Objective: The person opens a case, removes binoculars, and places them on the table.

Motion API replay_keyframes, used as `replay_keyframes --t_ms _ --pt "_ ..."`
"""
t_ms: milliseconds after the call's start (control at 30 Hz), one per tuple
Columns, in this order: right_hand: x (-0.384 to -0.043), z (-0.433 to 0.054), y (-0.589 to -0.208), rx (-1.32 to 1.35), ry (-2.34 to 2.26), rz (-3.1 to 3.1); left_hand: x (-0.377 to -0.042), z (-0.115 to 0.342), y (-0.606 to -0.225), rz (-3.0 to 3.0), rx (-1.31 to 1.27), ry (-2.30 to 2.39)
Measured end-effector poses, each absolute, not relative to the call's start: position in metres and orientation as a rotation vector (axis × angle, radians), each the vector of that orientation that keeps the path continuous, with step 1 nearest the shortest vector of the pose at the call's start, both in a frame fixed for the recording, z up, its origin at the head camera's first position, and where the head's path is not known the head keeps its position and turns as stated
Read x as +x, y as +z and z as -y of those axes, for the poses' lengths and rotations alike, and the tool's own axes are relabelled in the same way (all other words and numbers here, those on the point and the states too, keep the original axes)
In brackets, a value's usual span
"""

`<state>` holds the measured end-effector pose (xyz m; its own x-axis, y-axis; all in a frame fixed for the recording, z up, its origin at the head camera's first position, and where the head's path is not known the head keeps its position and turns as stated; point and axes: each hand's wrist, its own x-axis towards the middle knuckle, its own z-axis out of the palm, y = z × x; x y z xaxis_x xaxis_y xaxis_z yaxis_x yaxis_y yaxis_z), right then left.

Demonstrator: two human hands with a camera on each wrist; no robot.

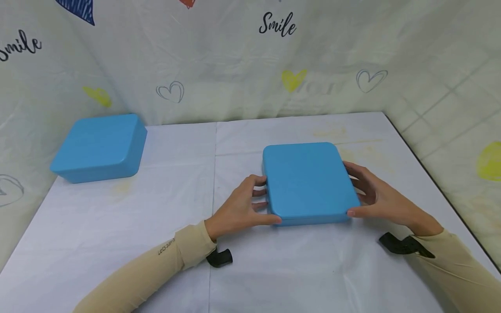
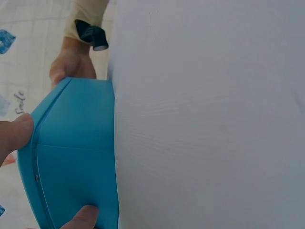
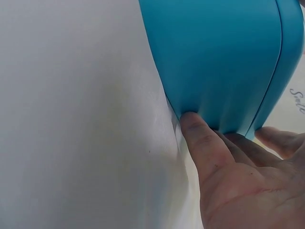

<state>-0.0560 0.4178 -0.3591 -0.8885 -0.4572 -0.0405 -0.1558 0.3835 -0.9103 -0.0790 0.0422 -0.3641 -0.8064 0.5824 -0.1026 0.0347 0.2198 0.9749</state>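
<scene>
A blue box [image 1: 311,182] with a rounded, closed lid lies flat on the white table. My left hand [image 1: 238,208] holds its left side, thumb at the near corner and fingers along the side. On the opposite side my right hand [image 1: 381,200] grips it the same way, thumb at the near right corner. The left wrist view shows the seam below the lid on the box [image 2: 76,119], with a left fingertip [image 2: 86,214] against the wall. In the right wrist view, fingers [image 3: 202,143] touch the side of the box [image 3: 214,62] close to the tabletop.
A second blue box [image 1: 101,145] stands at the table's far left corner, its lid on. The white table [image 1: 164,217] has creases and faint yellow stains. Behind it hangs a pale sheet [image 1: 227,52] printed with hearts and words. The table's right edge runs beyond my right hand.
</scene>
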Motion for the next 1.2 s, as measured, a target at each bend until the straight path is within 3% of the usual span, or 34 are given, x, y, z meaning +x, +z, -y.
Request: replay_keyframes --t_ms 433,767,1200 --pt "-0.057 -0.422 -0.356 -0.515 -1.479 -2.41 -0.077 -0.047 -0.366 -2.093 0.575 1.569" --pt "-0.068 -0.418 -0.356 -0.203 -1.174 -2.763 -0.074 -0.054 -0.371 -2.084 0.58 1.594" --pt "-0.09 -0.418 -0.332 0.024 -0.966 -2.655 -0.08 -0.048 -0.366 -2.06 0.606 1.568"
